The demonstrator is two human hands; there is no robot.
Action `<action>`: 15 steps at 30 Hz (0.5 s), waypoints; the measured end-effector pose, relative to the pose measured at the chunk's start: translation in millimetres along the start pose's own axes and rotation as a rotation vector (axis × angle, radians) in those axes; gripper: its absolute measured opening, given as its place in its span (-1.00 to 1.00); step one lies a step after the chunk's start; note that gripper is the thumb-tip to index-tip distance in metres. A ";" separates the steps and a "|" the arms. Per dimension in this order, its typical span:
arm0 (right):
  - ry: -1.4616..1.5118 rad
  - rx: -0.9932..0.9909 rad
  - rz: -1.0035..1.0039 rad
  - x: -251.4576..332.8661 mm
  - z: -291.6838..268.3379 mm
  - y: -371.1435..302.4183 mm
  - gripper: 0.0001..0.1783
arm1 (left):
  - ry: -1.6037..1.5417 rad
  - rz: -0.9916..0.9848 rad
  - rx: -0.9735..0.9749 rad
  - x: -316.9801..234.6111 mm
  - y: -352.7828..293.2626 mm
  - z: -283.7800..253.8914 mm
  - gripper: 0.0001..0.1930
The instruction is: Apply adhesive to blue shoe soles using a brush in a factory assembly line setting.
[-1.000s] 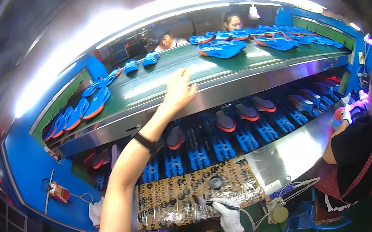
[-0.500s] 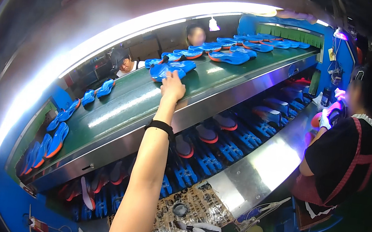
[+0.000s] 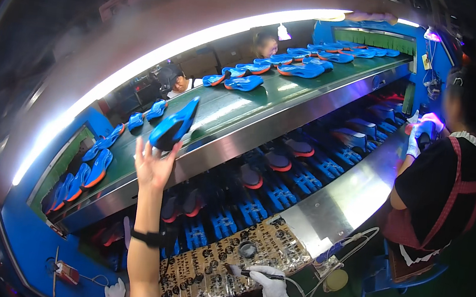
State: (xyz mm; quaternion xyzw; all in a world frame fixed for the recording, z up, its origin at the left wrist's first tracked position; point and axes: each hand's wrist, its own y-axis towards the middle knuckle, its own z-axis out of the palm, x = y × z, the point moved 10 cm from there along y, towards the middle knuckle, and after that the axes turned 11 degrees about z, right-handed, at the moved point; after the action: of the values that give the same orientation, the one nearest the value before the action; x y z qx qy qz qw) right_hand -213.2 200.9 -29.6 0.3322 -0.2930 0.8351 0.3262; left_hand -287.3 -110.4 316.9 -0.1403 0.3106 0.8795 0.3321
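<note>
My bare left hand (image 3: 155, 165), with a black band round the wrist, reaches over the near edge of a green conveyor belt. Its fingers and thumb are at the lower end of a blue shoe sole (image 3: 175, 125) with a dark patch, tilted up off the belt; some fingers look hidden behind it. My gloved right hand (image 3: 270, 290) grips a brush (image 3: 247, 273) with a dark handle and a pale cord or hose trailing from it. Below its bristles lies a taped cardboard-covered surface (image 3: 194, 278), with a small round cup (image 3: 247, 249) on it.
Several blue soles with orange edges (image 3: 98, 168) lie along the green belt (image 3: 218, 114). Below, a rack (image 3: 254, 212) carries dark soles with red rims. A person in a checked apron (image 3: 444, 189) sits at the right; two more people are behind the belt. A white glove (image 3: 115, 294) shows at lower left.
My left hand has moved left and nearer, lifting a blue sole off the belt and tilting it up. The right hand still holds the brush. The whole view has shifted slightly.
</note>
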 end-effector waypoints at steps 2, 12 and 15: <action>0.011 0.030 -0.019 -3.9 6.8 6.2 -0.77 | 0.194 0.153 -0.137 -39.2 -20.4 -47.1 -0.57; 0.124 0.033 -0.099 24.7 46.3 -4.4 -0.79 | 0.684 0.119 -0.122 -81.9 -144.7 -146.0 -0.30; 0.158 0.062 -0.155 52.1 68.3 -19.5 -0.79 | 0.419 -0.294 -0.218 -38.6 -206.1 -217.4 -0.40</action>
State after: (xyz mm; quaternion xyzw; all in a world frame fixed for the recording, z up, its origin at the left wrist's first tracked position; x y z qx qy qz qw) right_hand -203.4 183.0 56.1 0.2970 -0.2138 0.8395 0.4015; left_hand -111.6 -147.7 74.0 -0.3976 0.2525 0.8019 0.3675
